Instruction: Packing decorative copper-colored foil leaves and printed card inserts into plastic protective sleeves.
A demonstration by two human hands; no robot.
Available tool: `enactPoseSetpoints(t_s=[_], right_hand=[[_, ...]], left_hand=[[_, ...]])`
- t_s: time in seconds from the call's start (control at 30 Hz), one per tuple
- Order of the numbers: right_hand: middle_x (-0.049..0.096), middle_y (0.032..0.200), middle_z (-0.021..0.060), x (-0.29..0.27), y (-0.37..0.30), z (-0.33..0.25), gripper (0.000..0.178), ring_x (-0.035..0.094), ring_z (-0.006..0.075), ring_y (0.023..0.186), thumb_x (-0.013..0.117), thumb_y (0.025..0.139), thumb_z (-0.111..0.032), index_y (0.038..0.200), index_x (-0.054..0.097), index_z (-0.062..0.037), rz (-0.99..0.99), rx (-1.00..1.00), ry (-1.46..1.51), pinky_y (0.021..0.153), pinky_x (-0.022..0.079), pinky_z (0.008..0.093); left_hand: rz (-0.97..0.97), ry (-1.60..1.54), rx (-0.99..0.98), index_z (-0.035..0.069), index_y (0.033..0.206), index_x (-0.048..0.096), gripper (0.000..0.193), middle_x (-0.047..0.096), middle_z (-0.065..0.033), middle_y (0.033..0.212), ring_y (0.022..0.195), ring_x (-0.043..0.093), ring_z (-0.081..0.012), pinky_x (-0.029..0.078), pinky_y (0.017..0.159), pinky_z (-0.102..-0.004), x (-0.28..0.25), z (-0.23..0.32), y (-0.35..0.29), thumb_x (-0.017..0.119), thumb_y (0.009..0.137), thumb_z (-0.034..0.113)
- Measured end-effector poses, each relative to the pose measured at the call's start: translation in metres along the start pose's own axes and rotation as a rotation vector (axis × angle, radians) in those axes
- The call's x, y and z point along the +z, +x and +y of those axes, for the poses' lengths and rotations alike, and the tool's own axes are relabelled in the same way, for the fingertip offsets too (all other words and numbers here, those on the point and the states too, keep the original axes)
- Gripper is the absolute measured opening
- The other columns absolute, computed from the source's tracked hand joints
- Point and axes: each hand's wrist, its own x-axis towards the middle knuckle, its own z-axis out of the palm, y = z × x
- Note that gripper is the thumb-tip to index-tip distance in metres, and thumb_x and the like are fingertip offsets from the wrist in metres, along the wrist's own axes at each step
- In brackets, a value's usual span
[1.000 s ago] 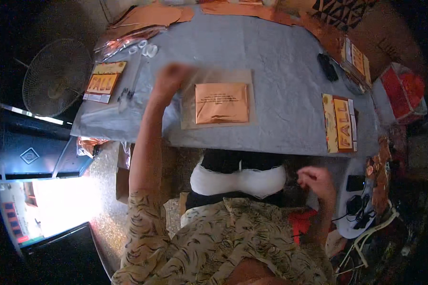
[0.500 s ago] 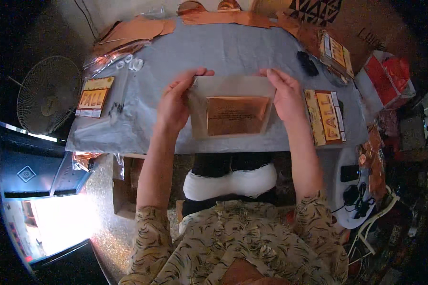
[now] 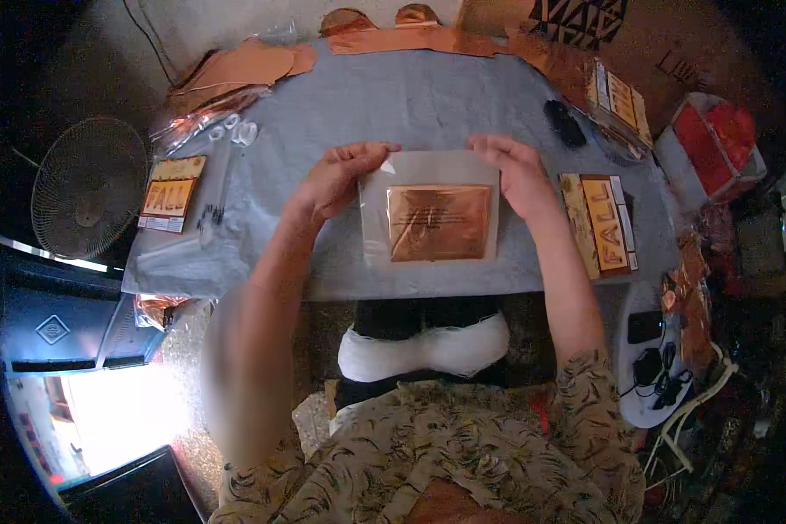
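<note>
clear pouch (image 3: 437,168) with copper packet (image 3: 439,223) inside seen mid-frame; upper left corner pinched by left hand (image 3: 345,177), fingers closed; upper right corner met by part-curled right hand (image 3: 515,170), blurred, grip cannot be told.

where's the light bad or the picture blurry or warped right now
Head view: the opening at lower left is blown out to white while the corners go dark; head view: a soft blurred patch covers part of the left forearm; head view: the copper foil packet has a sheen; head view: the table has bowed edges, consistent with fisheye distortion.
</note>
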Motion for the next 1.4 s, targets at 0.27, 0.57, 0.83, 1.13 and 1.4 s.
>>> enactPoseSetpoints(t_s=[0.27,0.57,0.83,1.13,1.4], right_hand=[[0.070,0.099,0.0044,-0.014,0.006,-0.001,0.021,0.066,0.0122,0.087,0.066,0.090,-0.007,0.110,0.069,-0.0007,-0.125,0.057,-0.150,0.077,0.053,0.0250],[0.071,0.105,0.0079,-0.019,0.015,0.011,0.028,0.065,0.0176,0.099,0.070,0.086,-0.010,0.112,0.068,0.0007,-0.059,-0.069,-0.652,0.091,0.049,0.0305],[0.044,0.148,0.0146,0.024,-0.041,0.023,0.056,0.037,0.0311,0.140,0.062,0.091,-0.018,0.143,0.045,-0.0077,-0.268,-0.677,-1.224,0.116,0.026,0.0454],[0.040,0.152,0.0121,0.019,-0.049,0.037,0.058,0.033,0.0284,0.143,0.060,0.093,-0.028,0.146,0.043,-0.0101,-0.351,-0.519,-1.364,0.119,0.021,0.0460],[0.050,0.141,0.0124,-0.013,0.001,0.031,0.046,0.048,0.0280,0.127,0.067,0.086,-0.013,0.130,0.057,-0.0082,-0.219,-0.291,-1.191,0.107,0.036,0.0413]], left_hand=[[0.023,-0.064,0.010,0.000,0.119,0.067,0.029,0.071,-0.0063,0.105,0.093,0.066,-0.0134,0.053,0.085,-0.0285,-0.009,-0.012,0.007,0.062,0.098,0.019],[0.001,0.972,0.057,0.006,0.126,0.064,0.036,0.068,-0.0086,0.120,0.107,0.064,-0.0214,0.051,0.091,-0.0328,-0.021,0.013,0.009,0.064,0.094,0.022],[-0.036,1.537,0.759,0.004,0.139,0.050,0.051,0.050,-0.0152,0.143,0.127,0.052,-0.0332,0.039,0.107,-0.0459,0.015,-0.017,-0.034,0.059,0.095,0.029],[-0.164,1.731,0.587,0.003,0.147,0.038,0.073,0.036,-0.0127,0.155,0.144,0.031,-0.0303,0.023,0.117,-0.0482,0.012,-0.036,-0.037,0.054,0.094,0.050],[-0.166,1.341,0.566,0.008,0.115,0.066,0.031,0.060,-0.0136,0.129,0.124,0.052,-0.0313,0.043,0.100,-0.0476,-0.020,-0.017,0.003,0.068,0.086,0.020]])
